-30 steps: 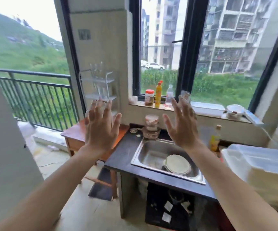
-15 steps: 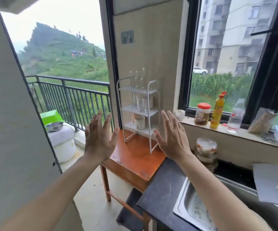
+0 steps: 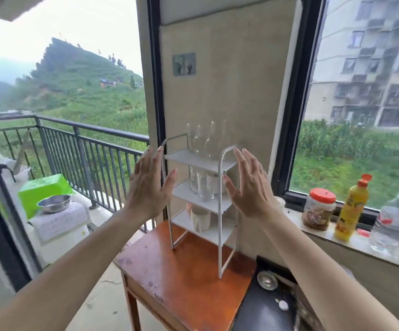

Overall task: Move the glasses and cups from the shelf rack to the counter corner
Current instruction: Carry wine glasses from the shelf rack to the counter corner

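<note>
Both arms reach forward, left hand (image 3: 149, 187) and right hand (image 3: 250, 187) raised with fingers spread wide, empty, flanking the rack (image 3: 203, 194); glasses (image 3: 204, 139) and cup (image 3: 200, 219) sit on its shelves.

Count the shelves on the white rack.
3: top shelf holding clear glasses, middle shelf holding glasses and a cup, bottom shelf holding a white cup.

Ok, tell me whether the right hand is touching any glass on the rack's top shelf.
Apart. The head view shows the right hand open beside the rack's front post, with the top-shelf glasses standing behind and clear of its fingertips.
</note>
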